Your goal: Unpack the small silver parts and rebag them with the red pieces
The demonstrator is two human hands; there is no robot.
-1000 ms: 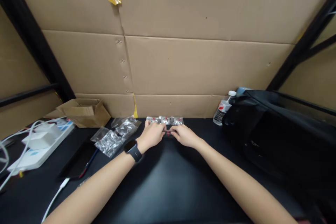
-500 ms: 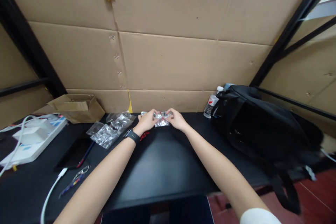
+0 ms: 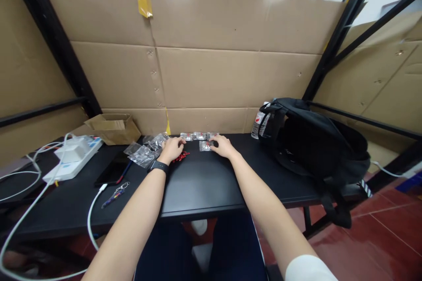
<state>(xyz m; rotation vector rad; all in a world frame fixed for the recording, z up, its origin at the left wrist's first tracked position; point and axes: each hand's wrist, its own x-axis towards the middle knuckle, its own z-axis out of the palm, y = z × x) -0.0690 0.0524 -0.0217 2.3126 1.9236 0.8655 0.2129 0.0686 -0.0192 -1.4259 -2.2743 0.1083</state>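
Both my arms reach to the back of a black table. My left hand, with a black watch on the wrist, rests with fingers curled beside small red parts on the table. My right hand lies flat with its fingers on a small clear bag holding red and dark bits. A row of similar small bags lies just behind, against the cardboard wall.
Empty clear bags lie left of my hands. Further left are a phone, a key strap, a white power strip with cables, and a cardboard box. A black backpack and water bottle stand right.
The view has pulled back and up. My hands, which held one small bag together between them, have parted; the bag now lies under my right fingers and my left hand has moved left.
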